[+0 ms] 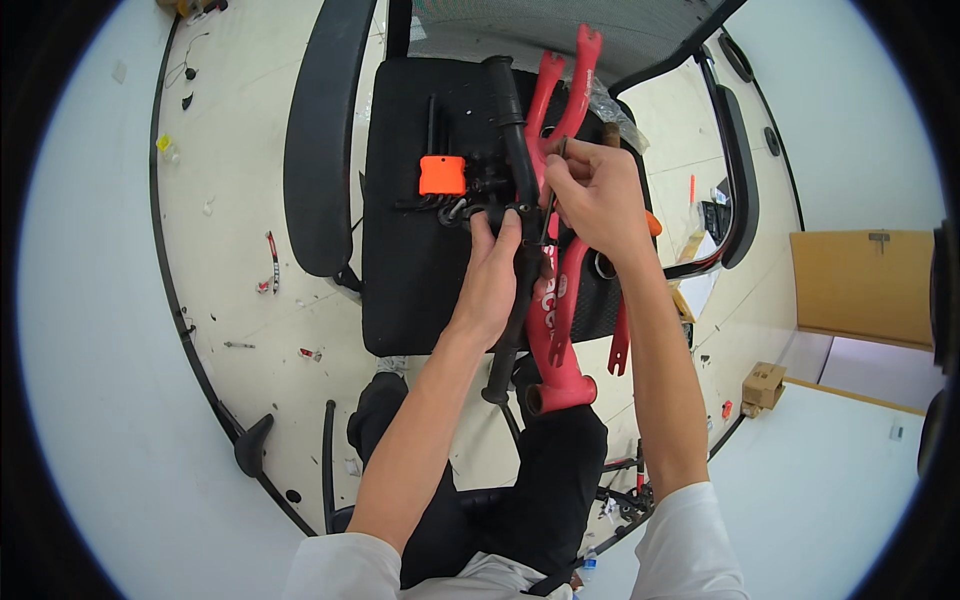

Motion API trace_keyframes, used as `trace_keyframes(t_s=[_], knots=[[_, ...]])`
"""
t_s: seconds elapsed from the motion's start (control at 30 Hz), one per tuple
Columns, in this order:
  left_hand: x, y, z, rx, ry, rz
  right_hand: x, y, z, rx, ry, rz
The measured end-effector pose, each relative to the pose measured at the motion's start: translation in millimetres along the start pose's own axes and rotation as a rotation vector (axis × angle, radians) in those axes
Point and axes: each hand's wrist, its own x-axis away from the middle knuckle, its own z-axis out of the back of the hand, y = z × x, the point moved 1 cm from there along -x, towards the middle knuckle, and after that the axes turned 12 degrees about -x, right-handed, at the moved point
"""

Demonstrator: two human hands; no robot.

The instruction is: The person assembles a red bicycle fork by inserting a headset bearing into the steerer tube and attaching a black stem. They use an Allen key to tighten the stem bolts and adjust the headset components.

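A black handlebar with a grip at each end lies lengthwise over the chair seat and a pink bike frame. My left hand is closed on the black handlebar stem, thumb and fingers pressed near its clamp. Above the clamp, the fingers of my right hand pinch a thin dark hex key, whose lower end points down at the clamp beside the bar. Whether its tip sits in a bolt I cannot tell. An orange hex key holder with several black keys lies left of the bar.
The black office chair seat carries the parts, between two armrests. A pink fork lies alongside the frame. Small parts and a red-and-black piece are scattered on the floor; a cardboard box stands at right.
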Motion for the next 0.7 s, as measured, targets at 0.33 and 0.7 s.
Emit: trace_keyframes(t_s=[0.33,0.7], knots=[[1,0,-3,0.133,-0.032,0.095,-4,-27,-19,0.414,-0.255,0.269],[-4,-33,14,0.077,-0.184,-0.042,58,-27,-34,0.702,-0.339,0.653]])
